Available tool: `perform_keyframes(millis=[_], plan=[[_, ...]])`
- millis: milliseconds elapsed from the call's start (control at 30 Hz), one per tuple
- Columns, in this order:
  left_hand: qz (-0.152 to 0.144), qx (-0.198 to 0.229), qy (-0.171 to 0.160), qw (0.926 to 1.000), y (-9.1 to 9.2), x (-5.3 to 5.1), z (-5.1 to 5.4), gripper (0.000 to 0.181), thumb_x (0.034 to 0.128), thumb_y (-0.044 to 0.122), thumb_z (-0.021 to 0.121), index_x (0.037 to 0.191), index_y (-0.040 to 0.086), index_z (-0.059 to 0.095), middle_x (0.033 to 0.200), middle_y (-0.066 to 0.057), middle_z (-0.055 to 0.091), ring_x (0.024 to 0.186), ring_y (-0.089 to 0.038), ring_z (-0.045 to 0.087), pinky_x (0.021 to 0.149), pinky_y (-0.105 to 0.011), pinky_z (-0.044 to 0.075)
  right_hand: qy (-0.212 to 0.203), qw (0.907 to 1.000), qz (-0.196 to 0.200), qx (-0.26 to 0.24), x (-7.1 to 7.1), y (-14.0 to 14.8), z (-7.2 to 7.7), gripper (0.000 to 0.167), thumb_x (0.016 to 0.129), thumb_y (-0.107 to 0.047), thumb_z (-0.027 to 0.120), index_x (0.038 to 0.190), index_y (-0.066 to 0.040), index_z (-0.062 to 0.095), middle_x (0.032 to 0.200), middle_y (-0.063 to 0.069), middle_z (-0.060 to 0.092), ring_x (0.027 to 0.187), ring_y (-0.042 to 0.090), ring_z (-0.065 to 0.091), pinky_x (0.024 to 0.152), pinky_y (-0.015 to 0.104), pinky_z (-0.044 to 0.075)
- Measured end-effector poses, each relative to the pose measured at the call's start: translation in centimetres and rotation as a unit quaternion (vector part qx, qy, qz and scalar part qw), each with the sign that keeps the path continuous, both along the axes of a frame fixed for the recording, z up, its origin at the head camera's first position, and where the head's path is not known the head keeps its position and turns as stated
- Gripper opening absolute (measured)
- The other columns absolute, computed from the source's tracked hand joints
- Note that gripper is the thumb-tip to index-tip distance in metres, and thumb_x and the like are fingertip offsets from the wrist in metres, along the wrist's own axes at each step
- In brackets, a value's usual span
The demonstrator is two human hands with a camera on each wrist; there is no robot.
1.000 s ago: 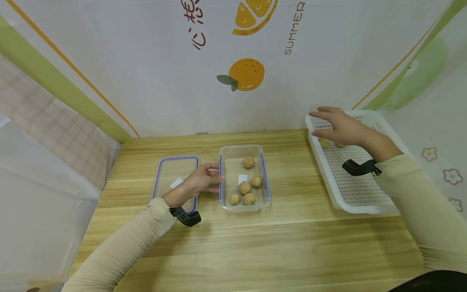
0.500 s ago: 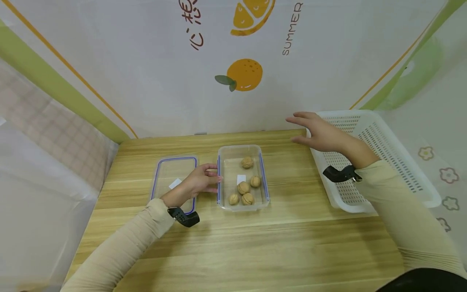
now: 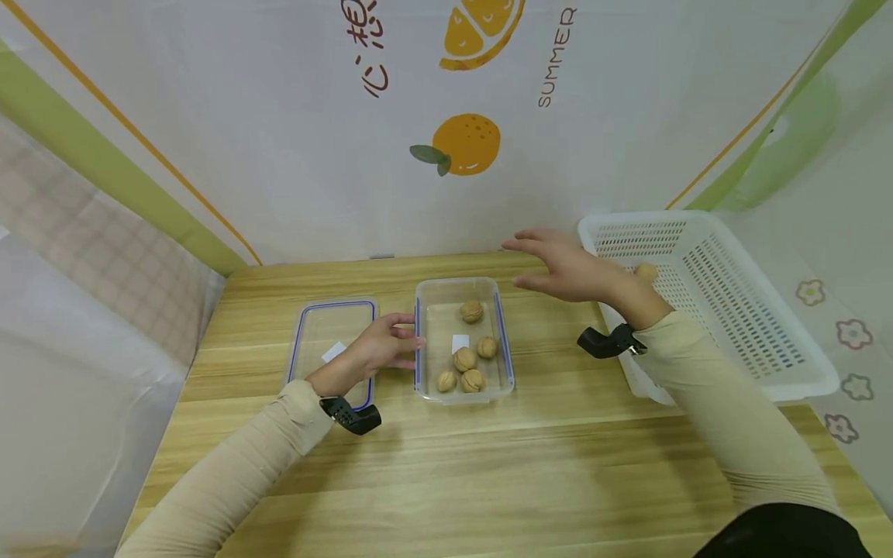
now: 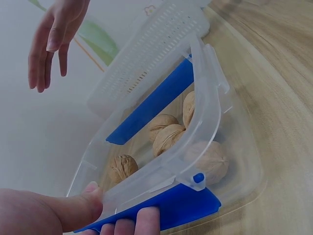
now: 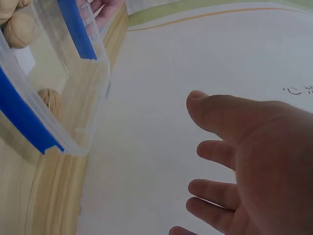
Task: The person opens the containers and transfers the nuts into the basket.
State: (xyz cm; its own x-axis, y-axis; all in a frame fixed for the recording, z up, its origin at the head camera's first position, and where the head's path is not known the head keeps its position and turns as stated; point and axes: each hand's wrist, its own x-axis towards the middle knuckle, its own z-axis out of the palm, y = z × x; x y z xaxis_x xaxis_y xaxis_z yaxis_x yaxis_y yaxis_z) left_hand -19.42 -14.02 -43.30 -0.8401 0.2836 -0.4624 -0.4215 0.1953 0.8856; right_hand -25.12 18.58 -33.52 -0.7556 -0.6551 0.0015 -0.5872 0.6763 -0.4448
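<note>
A clear plastic food container [image 3: 436, 310] with blue side strips stands on the table, several walnuts [image 3: 464, 359] lying inside. My left hand [image 3: 380, 342] grips its left wall; in the left wrist view the thumb [image 4: 80, 208] lies at the rim and the fingers bend against the blue strip [image 4: 188, 205]. Between the container and a white perforated basket [image 3: 739, 310], my right hand [image 3: 565, 267] is raised above the table. Its fingers are loosely extended, and nothing shows between them in the right wrist view. One walnut [image 3: 646, 272] is visible in the basket beside the right forearm, which hides part of it.
A clear lid [image 3: 314, 333] with a blue seal lies left of the container, partly under the left hand and wrist. A printed cloth [image 3: 314, 155] hangs behind the wooden table [image 3: 446, 480]. A white label [image 3: 460, 343] shows in the container.
My right hand has moved left from above the basket toward the container, its fingers still extended. The left hand and the container have stayed in place.
</note>
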Motion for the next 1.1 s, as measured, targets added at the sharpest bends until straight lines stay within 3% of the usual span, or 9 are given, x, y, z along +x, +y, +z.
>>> perform_keyframes(millis=[400, 633, 833, 933, 1100], plan=[[0.000, 0.011, 0.000, 0.9999, 0.0, 0.0, -0.2, 0.061, 0.1013, -0.002, 0.059, 0.154, -0.006, 0.029, 0.130, -0.023, 0.045, 0.105, -0.027, 0.060, 0.081, -0.036, 0.065, -0.019, 0.9996, 0.018, -0.010, 0.3, -2.9, -0.9, 0.057, 0.101, -0.023, 0.068, 0.149, -0.001, 0.048, 0.155, 0.027, 0.038, 0.145, 0.044, 0.032, 0.120, 0.060, 0.029], [-0.002, 0.008, 0.001, 1.0000, 0.0, 0.0, -0.1, 0.061, 0.1016, -0.002, 0.059, 0.154, -0.006, 0.029, 0.134, -0.026, 0.044, 0.110, -0.031, 0.060, 0.081, -0.036, 0.064, -0.028, 0.9992, 0.024, -0.018, 0.6, -4.7, -1.3, 0.055, 0.100, -0.023, 0.067, 0.147, -0.001, 0.051, 0.150, 0.023, 0.046, 0.140, 0.039, 0.041, 0.117, 0.054, 0.038], [-0.003, 0.008, 0.001, 1.0000, 0.0, 0.0, -0.2, 0.060, 0.1017, -0.002, 0.059, 0.154, -0.006, 0.029, 0.130, -0.023, 0.046, 0.106, -0.028, 0.060, 0.081, -0.037, 0.064, -0.025, 0.9996, 0.008, -0.013, 0.7, -6.3, -1.8, 0.051, 0.099, -0.022, 0.068, 0.142, 0.002, 0.055, 0.145, 0.021, 0.054, 0.136, 0.038, 0.047, 0.116, 0.051, 0.040], [-0.002, 0.009, 0.000, 1.0000, 0.0, -0.1, -0.2, 0.060, 0.1016, -0.001, 0.059, 0.154, -0.006, 0.030, 0.127, -0.021, 0.047, 0.104, -0.027, 0.061, 0.080, -0.036, 0.065, -0.047, 0.9988, -0.010, -0.014, 0.6, -7.1, -2.1, 0.051, 0.099, -0.022, 0.068, 0.141, 0.005, 0.055, 0.143, 0.021, 0.056, 0.132, 0.040, 0.051, 0.113, 0.051, 0.044], [-0.001, 0.009, -0.003, 1.0000, 0.0, -0.1, -0.2, 0.060, 0.1015, -0.001, 0.060, 0.154, -0.006, 0.030, 0.126, -0.021, 0.048, 0.106, -0.029, 0.061, 0.081, -0.036, 0.065, -0.120, 0.9910, -0.055, -0.021, 0.4, -8.2, -3.0, 0.054, 0.100, -0.025, 0.065, 0.143, 0.007, 0.052, 0.142, 0.025, 0.055, 0.128, 0.041, 0.054, 0.107, 0.050, 0.050]])
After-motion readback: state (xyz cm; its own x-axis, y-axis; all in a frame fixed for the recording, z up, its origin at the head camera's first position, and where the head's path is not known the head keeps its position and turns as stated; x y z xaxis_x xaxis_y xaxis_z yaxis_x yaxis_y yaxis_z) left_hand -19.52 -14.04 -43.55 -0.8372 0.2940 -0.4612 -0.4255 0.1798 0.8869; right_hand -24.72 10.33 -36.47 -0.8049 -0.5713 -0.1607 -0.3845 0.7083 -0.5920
